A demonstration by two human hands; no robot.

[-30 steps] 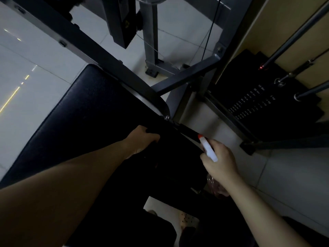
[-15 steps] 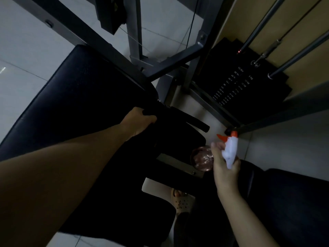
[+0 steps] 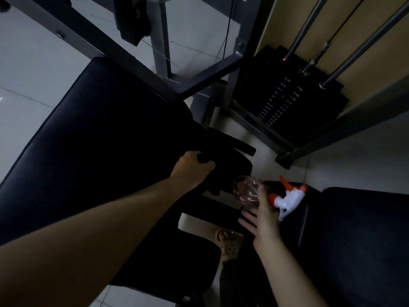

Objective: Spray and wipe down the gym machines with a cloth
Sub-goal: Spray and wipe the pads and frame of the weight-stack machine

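My left hand [image 3: 190, 171] is curled around a dark cloth [image 3: 223, 169], pressing it on the black handle bar [image 3: 243, 148] at the edge of the large black pad [image 3: 99, 140]. The cloth is hard to tell from the dark machine. The spray bottle [image 3: 245, 191], with a clear pinkish body and a white trigger head with an orange nozzle [image 3: 287, 196], lies on its side against the edge of a second black pad [image 3: 354, 240]. My right hand [image 3: 263, 218] is just below it with fingers spread, the thumb resting on the bottle's neck.
The grey steel frame [image 3: 210, 78] crosses above the pad. A black weight stack [image 3: 287, 103] with chrome guide rods [image 3: 365, 45] stands at the right by a tan wall. A foot in a beige sandal [image 3: 228, 244] rests on the pale tiled floor [image 3: 33, 63].
My right hand has tipped the spray bottle from upright onto its side at the right pad and spread its fingers. My left hand stays on the cloth at the handle.
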